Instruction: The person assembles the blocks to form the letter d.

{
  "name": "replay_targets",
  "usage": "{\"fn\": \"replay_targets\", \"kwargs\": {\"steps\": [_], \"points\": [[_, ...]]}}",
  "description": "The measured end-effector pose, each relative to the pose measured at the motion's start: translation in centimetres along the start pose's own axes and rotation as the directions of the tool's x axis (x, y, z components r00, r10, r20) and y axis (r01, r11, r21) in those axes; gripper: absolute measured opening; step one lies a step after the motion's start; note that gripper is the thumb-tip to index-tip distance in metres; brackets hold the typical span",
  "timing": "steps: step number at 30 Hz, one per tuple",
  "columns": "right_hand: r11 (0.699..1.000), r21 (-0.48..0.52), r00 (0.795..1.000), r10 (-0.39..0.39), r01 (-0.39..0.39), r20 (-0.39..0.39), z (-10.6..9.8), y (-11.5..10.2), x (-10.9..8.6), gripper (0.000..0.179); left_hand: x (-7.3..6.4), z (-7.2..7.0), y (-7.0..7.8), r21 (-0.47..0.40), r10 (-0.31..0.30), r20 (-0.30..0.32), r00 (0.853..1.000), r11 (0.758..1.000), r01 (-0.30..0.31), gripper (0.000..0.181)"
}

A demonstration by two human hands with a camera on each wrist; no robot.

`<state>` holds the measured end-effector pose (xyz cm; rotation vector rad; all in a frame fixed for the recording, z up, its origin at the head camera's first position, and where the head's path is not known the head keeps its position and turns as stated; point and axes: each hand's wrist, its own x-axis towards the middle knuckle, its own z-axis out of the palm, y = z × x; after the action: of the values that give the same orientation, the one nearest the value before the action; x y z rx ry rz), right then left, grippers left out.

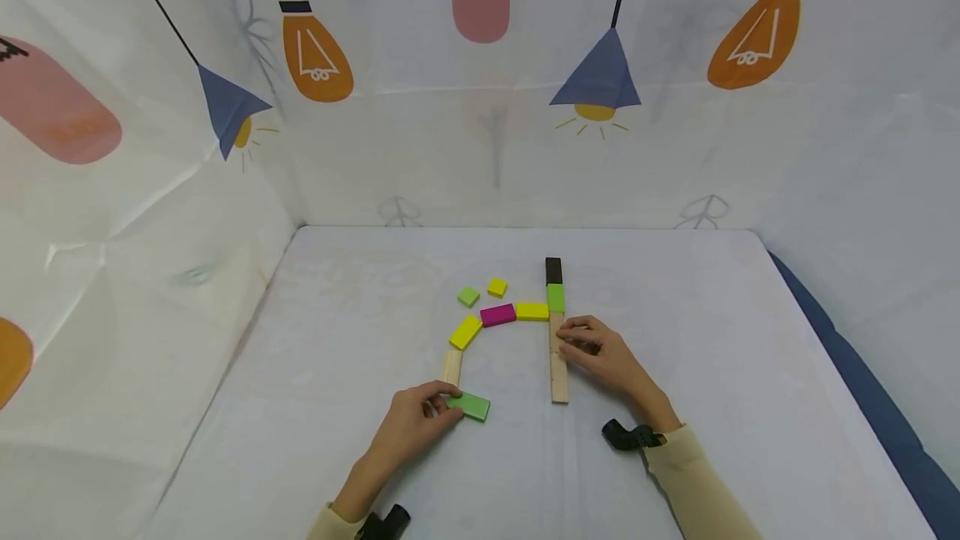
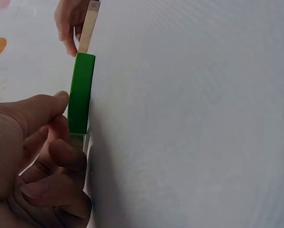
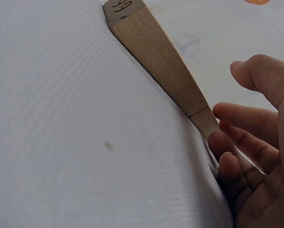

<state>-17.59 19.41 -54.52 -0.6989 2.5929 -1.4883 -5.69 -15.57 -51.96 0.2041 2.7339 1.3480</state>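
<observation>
My left hand pinches the left end of a green block between thumb and fingers. That block lies slantwise at the foot of a plain wooden block. From there a curve runs through a yellow block, a magenta block and a second yellow block to a straight column. The column has a black block on top, a smaller green block, then plain wood pieces. At the column's right side, my right hand has loosely bent fingers, fingertips right at the wood.
Outside the curve lie a small green piece and a small yellow piece. All the blocks lie on a white table. A lamp-patterned curtain stands behind and at the left; dark blue fabric shows past the right edge.
</observation>
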Motion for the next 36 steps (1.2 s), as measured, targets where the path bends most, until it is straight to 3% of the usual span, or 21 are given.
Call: {"fn": "replay_targets", "kwargs": {"steps": [25, 28, 32, 36], "points": [[0.999, -0.017, 0.999, -0.030, 0.030, -0.017, 0.0, 0.2, 0.3, 0.025, 0.4, 0.4, 0.2, -0.001, -0.044, 0.017, 0.999, 0.999, 0.044, 0.017], [0.999, -0.017, 0.999, -0.031, 0.030, -0.017, 0.0, 0.2, 0.3, 0.025, 0.4, 0.1, 0.1, -0.001, -0.054, -0.013, 0.998, 0.999, 0.054, 0.016], [1.000, -0.012, 1.000, -0.016, 0.016, -0.009, -0.1, 0.0, 0.2, 0.026, 0.6, -0.8, -0.1, -0.008, -0.061, -0.104, 0.993, 0.998, 0.060, 0.016], [1.000, -0.012, 1.000, -0.002, 0.002, -0.003, -0.1, -0.1, 0.1, 0.026, 0.9, -1.5, -0.4, 0.032, -0.064, -0.156, 0.986, 0.997, 0.069, 0.023]]}}
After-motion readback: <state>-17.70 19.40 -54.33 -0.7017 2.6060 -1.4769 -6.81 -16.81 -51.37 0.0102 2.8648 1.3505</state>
